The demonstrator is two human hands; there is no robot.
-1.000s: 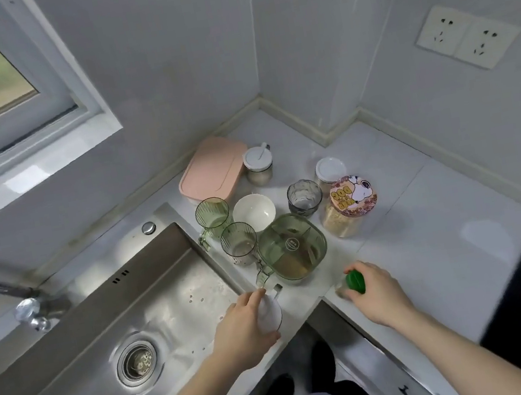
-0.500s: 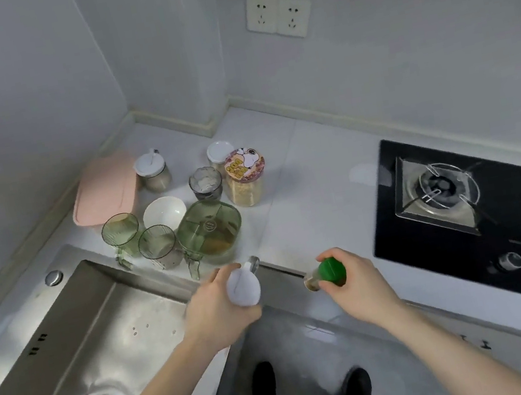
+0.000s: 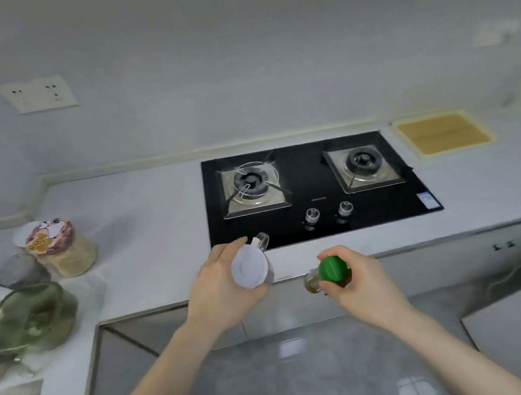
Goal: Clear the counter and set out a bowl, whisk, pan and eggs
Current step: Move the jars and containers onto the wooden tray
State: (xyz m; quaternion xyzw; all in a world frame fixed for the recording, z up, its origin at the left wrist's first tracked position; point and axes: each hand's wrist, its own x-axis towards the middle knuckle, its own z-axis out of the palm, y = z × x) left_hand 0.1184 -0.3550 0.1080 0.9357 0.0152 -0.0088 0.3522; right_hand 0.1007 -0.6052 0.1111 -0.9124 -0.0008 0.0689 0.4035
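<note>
A white-lidded jar (image 3: 251, 267) is gripped by the left hand (image 3: 223, 291) and a green-capped bottle (image 3: 329, 272) by the right hand (image 3: 361, 284), both at the counter (image 3: 152, 223) edge.

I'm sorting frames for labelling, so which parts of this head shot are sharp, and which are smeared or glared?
Head view: the hands, the left on a white-lidded jar and the right on a green-capped bottle, and the black gas hob read fairly sharp; the green glass pitcher at the left edge is smeared; ceiling-light glare spots the grey floor.
</note>
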